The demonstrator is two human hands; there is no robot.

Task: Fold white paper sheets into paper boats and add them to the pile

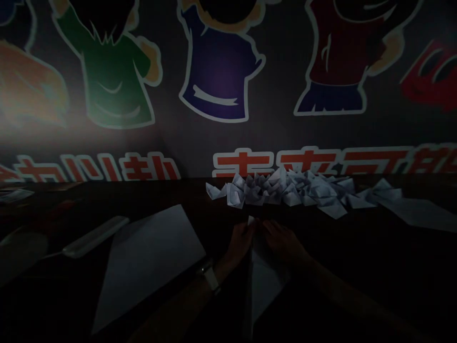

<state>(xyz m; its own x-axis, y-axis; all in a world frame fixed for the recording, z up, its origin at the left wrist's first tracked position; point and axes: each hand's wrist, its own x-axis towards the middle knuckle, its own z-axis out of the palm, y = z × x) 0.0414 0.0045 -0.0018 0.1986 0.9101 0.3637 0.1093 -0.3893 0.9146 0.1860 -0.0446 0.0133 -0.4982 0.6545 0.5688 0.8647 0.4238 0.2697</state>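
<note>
The scene is very dark. Both my hands rest on a folded sheet of white paper (262, 281) lying on the dark table (357, 267) in front of me. My left hand (240, 243), with a watch on its wrist, pinches the paper's far tip with closed fingers. My right hand (283, 243) presses down on the same tip from the right, fingers together. The paper narrows to a point between the two hands.
A heap of several folded white paper boats (285, 190) lies along the table's far edge. A stack of flat white sheets (150, 259) lies at the left, with a long pale object (94, 236) beside it. Another sheet (421, 212) lies far right. A cartoon mural fills the wall.
</note>
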